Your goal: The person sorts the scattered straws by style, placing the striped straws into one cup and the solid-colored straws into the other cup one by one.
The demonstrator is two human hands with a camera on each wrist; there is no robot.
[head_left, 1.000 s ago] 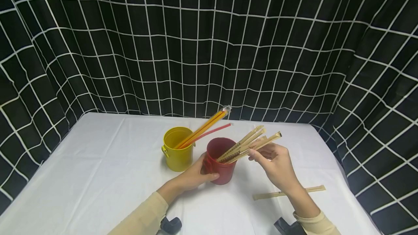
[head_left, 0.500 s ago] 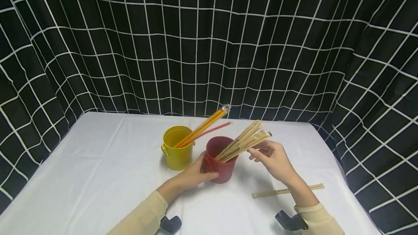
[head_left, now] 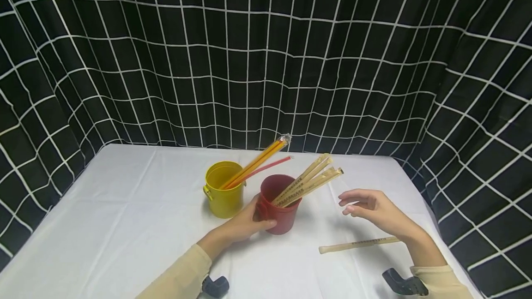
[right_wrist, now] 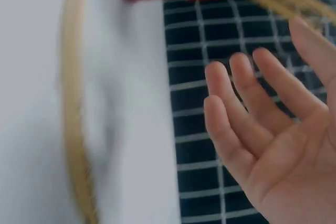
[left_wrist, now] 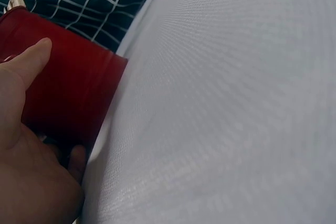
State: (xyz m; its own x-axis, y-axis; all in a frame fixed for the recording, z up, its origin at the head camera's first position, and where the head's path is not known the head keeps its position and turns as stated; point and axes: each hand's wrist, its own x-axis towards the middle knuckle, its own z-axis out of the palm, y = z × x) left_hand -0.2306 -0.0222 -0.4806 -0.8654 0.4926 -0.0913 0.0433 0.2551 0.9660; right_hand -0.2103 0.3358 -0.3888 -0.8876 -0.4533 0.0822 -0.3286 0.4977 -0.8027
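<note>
My left hand (head_left: pixel 245 223) grips the red bucket (head_left: pixel 284 218) from its left side, thumb across the front, as the left wrist view also shows. Several paper-wrapped straws (head_left: pixel 309 183) lean out of this bucket toward the right. Apart from everything, my right hand (head_left: pixel 376 209) hovers to the right of the bucket with nothing in it; the right wrist view shows its fingers (right_wrist: pixel 273 85) spread and loosely bent. A single paper-wrapped straw (head_left: pixel 357 244) lies on the table below that hand, its right end hidden behind the wrist.
Left of the red bucket stands a yellow bucket (head_left: pixel 226 202) holding orange sticks (head_left: pixel 257 160) in clear wrap and a thin red one (head_left: pixel 270 166). A white cloth (head_left: pixel 124 206) covers the table. Behind it hangs a black curtain (head_left: pixel 232 59) with a white grid.
My right hand has let go of the paper-wrapped straws and drawn back to the right. Those straws now rest closer together in the red bucket. The left hand keeps its grip.
</note>
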